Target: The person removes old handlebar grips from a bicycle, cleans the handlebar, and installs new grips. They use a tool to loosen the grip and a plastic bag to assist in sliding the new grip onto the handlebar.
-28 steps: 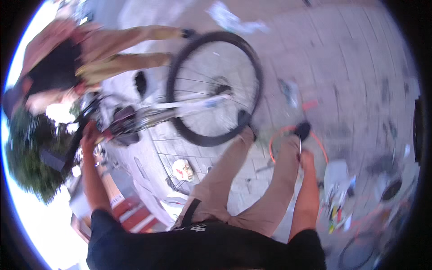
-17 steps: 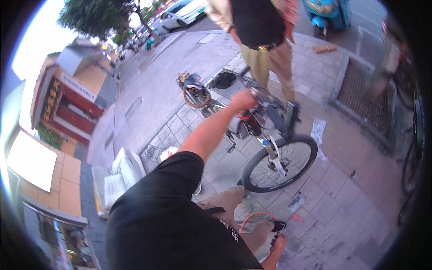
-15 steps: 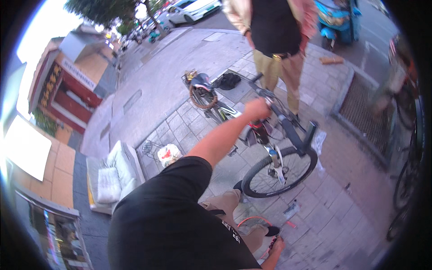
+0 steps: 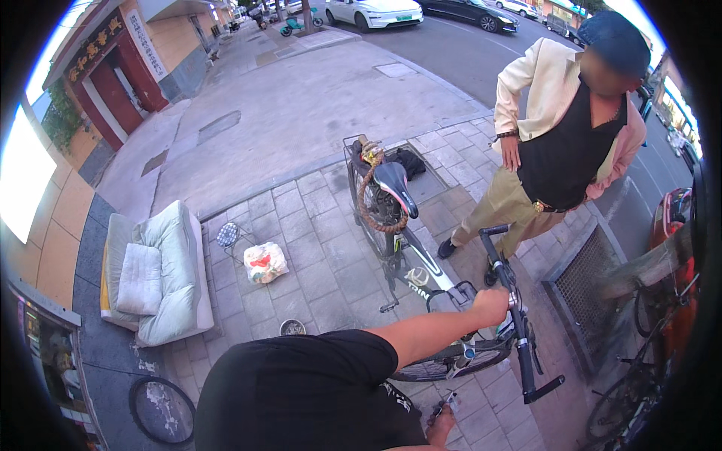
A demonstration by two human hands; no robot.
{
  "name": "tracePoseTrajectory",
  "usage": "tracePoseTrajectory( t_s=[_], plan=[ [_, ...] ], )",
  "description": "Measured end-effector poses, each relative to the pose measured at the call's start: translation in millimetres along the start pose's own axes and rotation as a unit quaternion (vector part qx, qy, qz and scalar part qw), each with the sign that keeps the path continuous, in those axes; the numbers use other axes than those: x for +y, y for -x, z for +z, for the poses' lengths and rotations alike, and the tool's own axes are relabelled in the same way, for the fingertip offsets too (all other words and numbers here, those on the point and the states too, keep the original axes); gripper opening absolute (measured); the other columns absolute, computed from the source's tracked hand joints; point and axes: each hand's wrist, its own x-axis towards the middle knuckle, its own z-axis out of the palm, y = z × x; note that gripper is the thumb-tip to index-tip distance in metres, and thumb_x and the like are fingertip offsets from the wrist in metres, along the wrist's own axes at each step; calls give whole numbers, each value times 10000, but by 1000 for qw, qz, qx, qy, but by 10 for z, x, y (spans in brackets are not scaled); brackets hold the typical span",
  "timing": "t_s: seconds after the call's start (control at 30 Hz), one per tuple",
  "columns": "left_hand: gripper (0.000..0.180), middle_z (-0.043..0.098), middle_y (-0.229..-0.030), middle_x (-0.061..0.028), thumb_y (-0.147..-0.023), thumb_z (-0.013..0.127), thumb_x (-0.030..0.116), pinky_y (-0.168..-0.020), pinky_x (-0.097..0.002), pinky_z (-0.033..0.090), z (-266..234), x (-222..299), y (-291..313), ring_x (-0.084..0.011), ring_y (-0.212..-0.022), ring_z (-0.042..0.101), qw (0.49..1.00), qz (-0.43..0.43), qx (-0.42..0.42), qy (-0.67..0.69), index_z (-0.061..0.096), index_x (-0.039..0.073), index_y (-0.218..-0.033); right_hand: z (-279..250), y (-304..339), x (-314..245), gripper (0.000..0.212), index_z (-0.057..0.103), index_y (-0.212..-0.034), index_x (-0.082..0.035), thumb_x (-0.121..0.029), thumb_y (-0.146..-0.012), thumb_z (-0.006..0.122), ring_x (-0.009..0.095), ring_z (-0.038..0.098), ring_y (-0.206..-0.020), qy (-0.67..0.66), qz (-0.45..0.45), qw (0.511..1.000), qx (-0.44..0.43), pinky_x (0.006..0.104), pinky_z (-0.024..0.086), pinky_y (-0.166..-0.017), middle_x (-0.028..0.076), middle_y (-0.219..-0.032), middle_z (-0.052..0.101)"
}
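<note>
A white and black bicycle point(image 4: 430, 272) stands upright on the paving in front of me, its saddle point(image 4: 392, 184) toward the far side. My left hand point(image 4: 492, 307) is closed around the middle of its dark handlebar point(image 4: 522, 342), by the stem. The front wheel point(image 4: 487, 362) is partly hidden behind my left forearm. Low in the picture, my right hand point(image 4: 441, 422) is closed on a small tool point(image 4: 438, 410) with a dark handle and a metal tip; its exact kind is unclear. A thick brown rope point(image 4: 362, 203) loops around the bicycle's rear, beside the saddle.
A person point(image 4: 568, 150) in a cap and light jacket stands beyond the handlebar. A pale sofa point(image 4: 169, 278), small stool point(image 4: 228, 234), white bag point(image 4: 265, 263), bowl point(image 4: 292, 328) and loose tyre point(image 4: 162, 410) lie leftward. A metal grate point(image 4: 583, 301) and parked bikes point(image 4: 639, 391) are rightward.
My view has swung, bringing in the person's head, the bowl and the loose tyre. The front wheel is now more covered by my arm. Both hands keep their hold.
</note>
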Motion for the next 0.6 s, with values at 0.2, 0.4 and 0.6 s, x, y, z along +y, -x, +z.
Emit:
tracePoseTrajectory(
  t_s=[0.2,0.4,0.6],
  plan=[
    [301,769,-989,-223,-856,702,164,-804,-509,599,-153,-45,45,-406,-957,761,1000,-15,-16,13,646,-18,-1089,169,-124,-38,221,594,-1039,-116,-335,-1065,610,166,510,-492,-22,1,1000,-6,307,358,-382,43,-727,593],
    [313,773,-985,-222,-902,694,222,-810,-510,592,-355,18,136,-397,-949,763,999,-12,-26,-30,640,-9,-1107,157,-215,-442,289,566,-1052,-76,-362,-1063,606,138,466,-431,-3,29,999,-38,290,339,-349,53,-694,599],
    [362,773,-988,-222,-888,721,286,-821,-520,591,-346,22,121,-404,-943,761,997,-25,-24,-67,647,-4,-1091,-65,-452,-632,394,634,-1022,-72,-453,-1083,556,125,419,-415,-36,95,994,-28,297,301,-354,30,-646,552]
  ],
)
